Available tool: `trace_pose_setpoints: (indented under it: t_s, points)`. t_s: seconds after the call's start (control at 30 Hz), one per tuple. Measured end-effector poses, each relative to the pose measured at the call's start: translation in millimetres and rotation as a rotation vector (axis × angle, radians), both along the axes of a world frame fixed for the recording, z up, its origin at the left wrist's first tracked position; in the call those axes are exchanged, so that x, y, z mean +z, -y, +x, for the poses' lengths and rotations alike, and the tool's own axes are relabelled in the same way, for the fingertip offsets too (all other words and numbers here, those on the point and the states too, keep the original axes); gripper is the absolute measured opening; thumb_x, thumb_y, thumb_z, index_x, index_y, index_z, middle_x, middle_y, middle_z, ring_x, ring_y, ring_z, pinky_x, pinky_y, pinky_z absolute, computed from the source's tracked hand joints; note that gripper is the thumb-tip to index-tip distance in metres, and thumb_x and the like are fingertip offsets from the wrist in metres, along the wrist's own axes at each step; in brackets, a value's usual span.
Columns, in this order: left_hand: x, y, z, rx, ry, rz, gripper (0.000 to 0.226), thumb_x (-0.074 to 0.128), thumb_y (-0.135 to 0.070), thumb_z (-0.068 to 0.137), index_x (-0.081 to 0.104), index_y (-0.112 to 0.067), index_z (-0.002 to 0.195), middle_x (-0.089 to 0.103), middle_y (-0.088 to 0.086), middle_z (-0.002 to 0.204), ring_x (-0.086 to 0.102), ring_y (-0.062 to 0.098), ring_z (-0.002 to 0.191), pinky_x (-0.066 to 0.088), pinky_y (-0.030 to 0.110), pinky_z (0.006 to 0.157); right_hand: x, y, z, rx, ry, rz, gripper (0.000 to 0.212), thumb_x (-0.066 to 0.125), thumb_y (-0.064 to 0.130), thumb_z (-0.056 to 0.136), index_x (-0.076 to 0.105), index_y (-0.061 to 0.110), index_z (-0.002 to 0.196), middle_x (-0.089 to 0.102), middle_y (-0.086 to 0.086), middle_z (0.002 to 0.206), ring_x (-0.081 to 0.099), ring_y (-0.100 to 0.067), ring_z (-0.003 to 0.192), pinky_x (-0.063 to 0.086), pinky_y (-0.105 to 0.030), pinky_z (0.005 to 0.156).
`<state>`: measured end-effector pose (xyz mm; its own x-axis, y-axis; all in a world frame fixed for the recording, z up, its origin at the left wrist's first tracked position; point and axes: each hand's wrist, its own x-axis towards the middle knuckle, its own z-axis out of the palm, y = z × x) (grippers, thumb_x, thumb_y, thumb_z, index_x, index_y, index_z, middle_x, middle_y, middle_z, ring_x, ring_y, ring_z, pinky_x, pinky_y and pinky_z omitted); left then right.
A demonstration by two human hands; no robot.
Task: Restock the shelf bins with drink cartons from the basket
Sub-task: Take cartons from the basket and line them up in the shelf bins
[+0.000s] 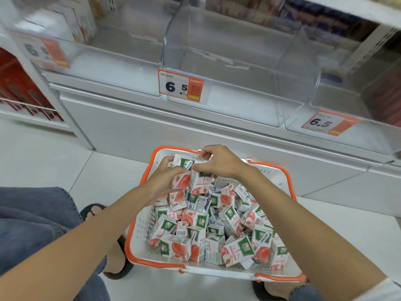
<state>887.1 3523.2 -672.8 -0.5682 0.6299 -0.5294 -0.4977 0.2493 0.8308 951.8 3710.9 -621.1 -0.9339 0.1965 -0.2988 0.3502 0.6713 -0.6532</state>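
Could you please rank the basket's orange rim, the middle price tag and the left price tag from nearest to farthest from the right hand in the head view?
From the right hand:
1. Basket's orange rim, right beside it, at the far edge.
2. Middle price tag, straight ahead and higher up.
3. Left price tag, far off to the upper left.

Both arms reach forward, left hand (163,180) and right hand (219,164) gripping cartons (200,183) together.
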Motion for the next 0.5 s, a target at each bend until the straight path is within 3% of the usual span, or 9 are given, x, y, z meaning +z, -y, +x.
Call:
trace_pose_setpoints:
  t_s: [0.07,0.13,0.2,0.27,0.37,0.43,0.5]
  points:
    - [9.7,-0.2,-1.5,-0.032,-0.046,0.02,0.074,0.085,-0.052,0.06,0.042,-0.038,0.118,0.066,-0.005,0.115,0.067,0.012,0.102,0.058,0.04,0.085,11.8,0.5,-5.9,-0.006,-0.033,-0.026,0.037,0.079,0.042,0.074,0.063,0.011,0.086,0.064,-0.009,0.09,0.057,-0.018,0.064,0.05,-0.039,0.059]
    - [15.3,-0.6,-2.9,-0.025,-0.087,0.008,0.094,0.09,-0.058,0.042,0.038,-0.039,0.119,0.066,-0.003,0.114,0.069,0.014,0.1,0.057,0.041,0.087,23.4,4.7,-11.1,-0.042,-0.076,-0.096,0.038,0.079,0.041,0.074,0.061,0.009,0.085,0.063,-0.009,0.082,0.058,-0.016,0.057,0.052,-0.039,0.054]
    - [20.3,-0.2,-2.4,-0.015,-0.118,0.014,0.092,0.092,-0.05,0.043,0.039,-0.038,0.117,0.067,0.001,0.11,0.072,0.016,0.092,0.059,0.039,0.082,33.6,13.6,-16.7,-0.061,-0.113,-0.152,0.043,0.08,0.046,0.072,0.06,0.012,0.088,0.062,-0.006,0.081,0.058,-0.015,0.051,0.051,-0.033,0.049]
    - [27.2,1.7,-2.2,0.002,-0.151,0.029,0.078,0.094,-0.033,0.05,0.042,-0.041,0.108,0.065,0.004,0.104,0.073,0.015,0.08,0.059,0.032,0.066,42.9,23.9,-21.3,-0.036,-0.112,-0.151,0.048,0.08,0.05,0.071,0.06,0.018,0.1,0.06,-0.005,0.092,0.06,-0.016,0.051,0.052,-0.034,0.05]
    - [38.6,8.9,-8.3,0.008,-0.184,0.037,0.081,0.091,-0.009,0.058,0.042,-0.035,0.118,0.062,0.009,0.112,0.073,0.022,0.083,0.06,0.038,0.067,55.3,30.4,-25.3,0.063,-0.065,-0.043,0.066,0.079,0.05,0.072,0.052,0.03,0.129,0.05,0.001,0.125,0.062,-0.01,0.081,0.052,-0.027,0.068]
    - [48.8,15.6,-15.3,-0.012,-0.195,0.064,0.089,0.088,-0.002,0.059,0.038,-0.029,0.128,0.061,0.01,0.117,0.072,0.024,0.089,0.061,0.045,0.074,64.2,29.9,-27.7,0.138,0.016,-0.055,0.084,0.081,0.043,0.074,0.037,0.036,0.145,0.033,0.003,0.149,0.052,-0.015,0.117,0.045,-0.026,0.091]
    - [62.5,23.2,-25.0,-0.056,-0.202,0.081,0.102,0.087,0.001,0.06,0.029,-0.035,0.136,0.063,0.01,0.118,0.071,0.024,0.095,0.06,0.044,0.077,75.1,32.0,-31.7,0.18,0.109,-0.158,0.098,0.081,0.033,0.076,0.019,0.036,0.153,0.027,0.004,0.156,0.037,-0.015,0.135,0.036,-0.027,0.101]
